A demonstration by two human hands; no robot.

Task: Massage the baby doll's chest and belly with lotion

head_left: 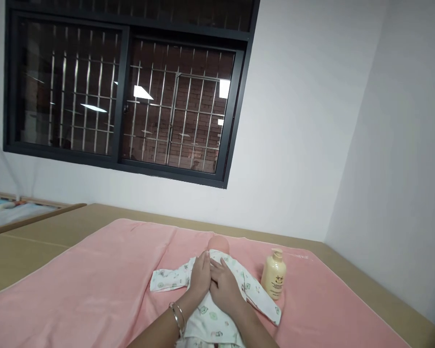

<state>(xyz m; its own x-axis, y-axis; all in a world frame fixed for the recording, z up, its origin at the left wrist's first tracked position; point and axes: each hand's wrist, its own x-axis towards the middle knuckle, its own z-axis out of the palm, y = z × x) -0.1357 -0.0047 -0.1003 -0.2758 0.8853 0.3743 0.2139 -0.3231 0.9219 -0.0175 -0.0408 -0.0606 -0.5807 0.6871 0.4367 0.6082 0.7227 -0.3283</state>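
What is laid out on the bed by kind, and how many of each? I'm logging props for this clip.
Pink towel: 1
Doll in a printed white romper, under the left hand and right hand: 1
Cream pump bottle: 1
Total: 3

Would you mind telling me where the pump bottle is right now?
In the head view, the pump bottle stands upright on the pink towel, right of the doll in printed clothes, near its outstretched sleeve and apart from both hands.

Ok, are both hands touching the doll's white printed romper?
Touching. The head view shows the left hand and right hand lying flat on the white printed romper, no gap visible.
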